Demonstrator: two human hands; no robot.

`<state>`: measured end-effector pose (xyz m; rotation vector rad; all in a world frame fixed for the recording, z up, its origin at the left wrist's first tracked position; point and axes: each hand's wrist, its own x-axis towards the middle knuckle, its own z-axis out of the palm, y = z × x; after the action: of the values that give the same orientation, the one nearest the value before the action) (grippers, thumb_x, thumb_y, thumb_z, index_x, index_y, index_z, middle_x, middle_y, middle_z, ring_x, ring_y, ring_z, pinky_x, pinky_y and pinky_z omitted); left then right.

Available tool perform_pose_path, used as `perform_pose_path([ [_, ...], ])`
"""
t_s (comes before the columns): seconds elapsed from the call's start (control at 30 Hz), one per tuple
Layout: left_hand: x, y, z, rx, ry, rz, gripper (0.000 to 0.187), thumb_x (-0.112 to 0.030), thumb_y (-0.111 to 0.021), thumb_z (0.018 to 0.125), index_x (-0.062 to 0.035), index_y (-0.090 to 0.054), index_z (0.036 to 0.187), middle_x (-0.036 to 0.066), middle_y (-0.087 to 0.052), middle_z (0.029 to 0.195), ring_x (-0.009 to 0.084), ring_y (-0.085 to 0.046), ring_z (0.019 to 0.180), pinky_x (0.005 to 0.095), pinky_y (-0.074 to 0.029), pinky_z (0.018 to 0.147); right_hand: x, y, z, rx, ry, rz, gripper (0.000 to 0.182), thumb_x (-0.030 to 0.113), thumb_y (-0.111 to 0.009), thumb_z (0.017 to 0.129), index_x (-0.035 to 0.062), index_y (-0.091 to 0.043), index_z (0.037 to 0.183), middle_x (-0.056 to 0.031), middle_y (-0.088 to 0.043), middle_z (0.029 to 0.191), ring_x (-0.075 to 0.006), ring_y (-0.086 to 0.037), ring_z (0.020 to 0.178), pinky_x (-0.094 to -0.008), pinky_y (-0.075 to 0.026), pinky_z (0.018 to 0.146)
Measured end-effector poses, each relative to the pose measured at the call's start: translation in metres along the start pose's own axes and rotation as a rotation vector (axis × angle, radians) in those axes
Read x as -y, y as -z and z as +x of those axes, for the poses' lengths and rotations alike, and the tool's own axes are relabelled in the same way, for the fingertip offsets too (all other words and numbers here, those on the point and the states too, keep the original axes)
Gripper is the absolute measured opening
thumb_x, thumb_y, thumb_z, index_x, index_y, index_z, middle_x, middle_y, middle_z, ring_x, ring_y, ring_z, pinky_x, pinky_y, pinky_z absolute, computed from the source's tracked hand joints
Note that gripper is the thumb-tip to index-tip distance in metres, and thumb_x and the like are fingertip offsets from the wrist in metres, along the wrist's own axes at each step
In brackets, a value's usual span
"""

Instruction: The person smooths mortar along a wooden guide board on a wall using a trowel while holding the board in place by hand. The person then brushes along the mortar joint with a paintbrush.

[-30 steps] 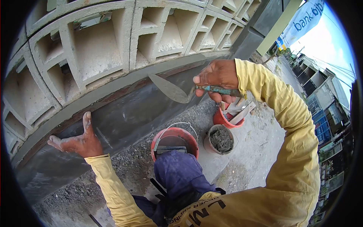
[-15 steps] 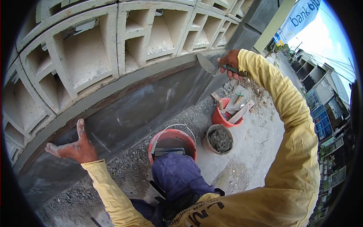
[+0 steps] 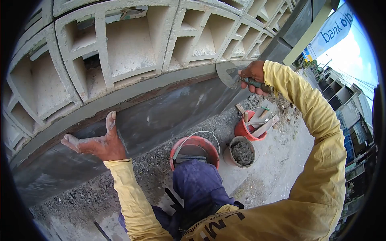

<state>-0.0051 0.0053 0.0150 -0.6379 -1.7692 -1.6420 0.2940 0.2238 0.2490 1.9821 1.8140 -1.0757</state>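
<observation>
In the closed right hand (image 3: pixel 256 76), the trowel (image 3: pixel 226 75) is gripped by its handle, apparently for control at the low wall's (image 3: pixel 173 106) upper edge. The left hand (image 3: pixel 100 145) is held open, empty, near that edge, perhaps for balance; mortar (image 3: pixel 242 152) is contained in a bucket (image 3: pixel 228 159) below.

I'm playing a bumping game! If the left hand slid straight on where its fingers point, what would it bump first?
Probably the grey ledge under the pale blocks, just past the left hand's fingertips, though depth is hard to tell.
</observation>
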Motion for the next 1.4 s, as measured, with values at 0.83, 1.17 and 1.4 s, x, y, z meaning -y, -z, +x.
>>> perform_pose_path([
  [0.83,0.002,0.002,0.001,0.003,0.036,-0.006,0.118,-0.028,-0.090,0.069,-0.0014,-0.004,0.145,0.026,0.000,0.151,0.0407,-0.007,0.143,0.0532,-0.021,0.118,0.076,-0.122,-0.113,0.215,0.797,-0.556,0.046,0.038,-0.043,0.100,-0.0028,-0.062,0.097,-0.0167,-0.066,0.077,-0.0286,-0.066,0.068,-0.0392,-0.053,0.066],
  [1.17,0.006,0.002,-0.001,0.007,0.003,0.100,0.116,-0.032,-0.089,0.070,0.0018,-0.006,0.143,0.030,0.000,0.151,0.0426,-0.003,0.144,0.0545,-0.012,0.118,0.072,-0.071,-0.032,-0.111,1.202,-0.851,0.041,0.039,-0.045,0.103,0.0022,-0.061,0.108,-0.0113,-0.060,0.065,-0.0247,-0.063,0.063,-0.0391,-0.050,0.065],
  [1.4,0.005,-0.001,-0.001,0.004,0.011,-0.003,0.117,-0.030,-0.089,0.071,0.0038,-0.005,0.144,0.029,0.000,0.151,0.0405,-0.002,0.145,0.0533,-0.012,0.119,0.070,-0.047,-0.011,-0.016,0.998,-0.785,0.045,0.045,-0.043,0.102,0.0054,-0.066,0.107,-0.0083,-0.060,0.066,-0.0210,-0.060,0.061,-0.0368,-0.049,0.065],
])
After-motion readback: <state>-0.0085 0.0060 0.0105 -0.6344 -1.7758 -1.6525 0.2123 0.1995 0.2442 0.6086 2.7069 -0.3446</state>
